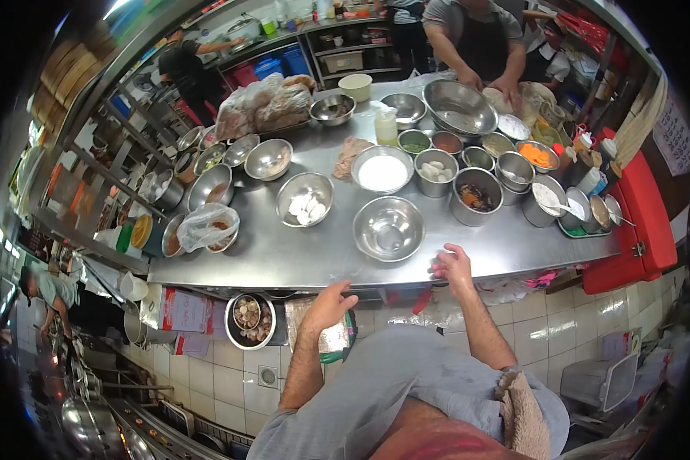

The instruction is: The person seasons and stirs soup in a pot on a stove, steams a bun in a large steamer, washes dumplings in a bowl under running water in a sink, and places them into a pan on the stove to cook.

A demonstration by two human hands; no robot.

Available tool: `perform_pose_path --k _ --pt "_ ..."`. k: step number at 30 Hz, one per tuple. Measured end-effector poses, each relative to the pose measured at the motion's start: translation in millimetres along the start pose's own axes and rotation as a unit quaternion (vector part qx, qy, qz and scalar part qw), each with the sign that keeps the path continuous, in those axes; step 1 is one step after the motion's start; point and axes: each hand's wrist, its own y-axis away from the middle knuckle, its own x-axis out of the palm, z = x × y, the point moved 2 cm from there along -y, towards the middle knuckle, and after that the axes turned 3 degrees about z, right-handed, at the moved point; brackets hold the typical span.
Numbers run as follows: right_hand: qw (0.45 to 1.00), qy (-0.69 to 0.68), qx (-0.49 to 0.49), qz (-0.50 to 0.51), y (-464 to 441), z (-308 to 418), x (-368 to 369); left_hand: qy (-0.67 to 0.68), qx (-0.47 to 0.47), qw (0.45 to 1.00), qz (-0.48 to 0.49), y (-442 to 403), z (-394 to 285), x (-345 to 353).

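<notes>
Left hand (328, 305): loosely spread at the table's front edge, fingers stretched out; its palm is turned from view.
Right hand (452, 267): unclenched, fingers slightly bent, over the same edge; some fingertips overlap and are hard to separate.
Steel bowl (389, 230): on the table (284, 257), near both hands and just beyond them, apart from each.
Bowl of white pieces (304, 205): left of it; the pieces are too small to identify.
Plastic bag (209, 226): draped over a bowl, partly hiding its contents.
Person opposite (475, 46): cut off at the top.
</notes>
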Motion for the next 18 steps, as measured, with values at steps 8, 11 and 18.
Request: perform_pose_path --k 8,11,18 --pt "0.998 0.057 -0.028 -0.027 -18 0 -32 0.379 -0.053 0.913 -0.141 -67 -2 -4" --pt "0.996 0.061 -0.049 -0.039 -22 -1 -33 0.510 -0.088 0.826 -0.222 -86 30 -25" --pt "0.997 0.056 -0.029 -0.038 -19 -9 -6 0.652 -0.019 0.701 -0.290 -130 85 -76"
